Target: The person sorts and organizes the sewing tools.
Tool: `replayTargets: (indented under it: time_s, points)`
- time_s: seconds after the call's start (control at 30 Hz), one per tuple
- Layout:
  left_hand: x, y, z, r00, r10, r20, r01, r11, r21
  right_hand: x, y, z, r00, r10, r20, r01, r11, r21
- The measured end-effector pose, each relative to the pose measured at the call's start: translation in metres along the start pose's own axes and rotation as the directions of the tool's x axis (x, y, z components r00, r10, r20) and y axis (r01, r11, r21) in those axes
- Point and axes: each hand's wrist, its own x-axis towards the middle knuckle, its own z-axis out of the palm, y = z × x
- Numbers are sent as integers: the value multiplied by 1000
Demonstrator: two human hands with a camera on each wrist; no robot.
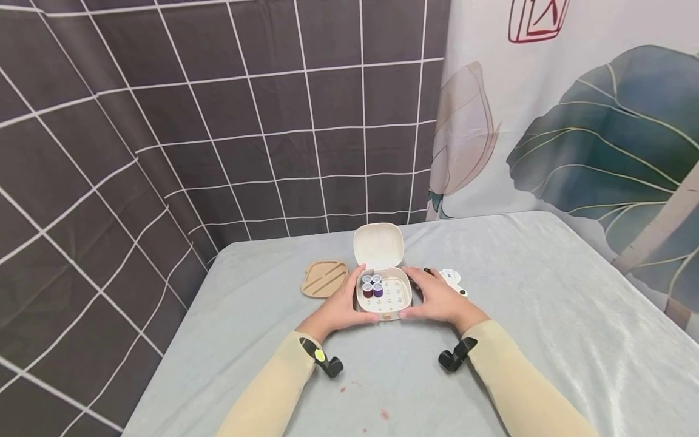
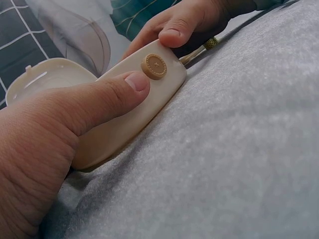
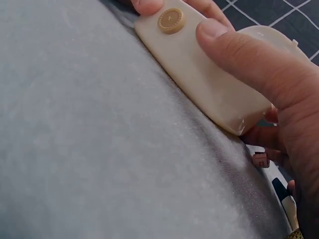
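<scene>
A cream sewing box stands on the cloth with its lid raised at the back. Several thread spools, dark red and purple among them, sit on pegs in its back left part; other pegs are bare. My left hand grips the box's left side, thumb along the front wall. On the opposite side my right hand holds it likewise. Between the two thumbs, a tan button-shaped catch shows on the front in the left wrist view. Both hands' far fingers are partly hidden behind the box.
Left of the box lies a tan tray with slanted grooves. Beyond my right hand is a white flat piece. The right wrist view shows a pink tape end and a dark-tipped slim tool nearby. A grey cloth covers the table.
</scene>
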Motion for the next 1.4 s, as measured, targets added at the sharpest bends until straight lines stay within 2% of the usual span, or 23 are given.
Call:
replayTargets:
  time_s: [0.33,0.47,0.57,0.63,0.7,0.83,0.9,1.03,1.2,1.4]
  points:
    - [-3,1,-3,1000,17,13,-17,1000,2,0,-1,3,1000,5,-12,-5,1000,-24]
    - [-3,2,-11,999,34,41,-35,999,28,-1,-1,3,1000,21,-6,-22,999,-36]
    - [-3,2,-21,998,52,34,-53,998,24,-1,-1,4,1000,25,-3,-25,999,-36]
    - [-2,1,-28,999,35,-5,-35,998,47,-1,0,4,1000,21,-4,-21,999,-32]
    - [-1,-2,-36,996,29,-79,-21,994,104,-2,0,3,1000,15,-7,-15,999,-30]
    - [1,-11,-49,972,-23,-234,75,974,214,-1,0,3,1000,15,-5,-15,999,-29]
    - [2,-15,-52,961,-37,-274,100,970,220,0,0,3,1000,20,-2,-20,999,-29]
    - [2,-20,-53,955,-65,-289,137,961,238,-1,0,3,1000,24,-1,-24,999,-30]
    - [1,-27,-51,951,-135,-280,208,946,250,-1,0,3,1000,8,-14,-9,1000,-29]
    - [1,-34,-49,946,-161,-283,239,934,267,-1,1,4,1000,4,-17,-5,999,-32]
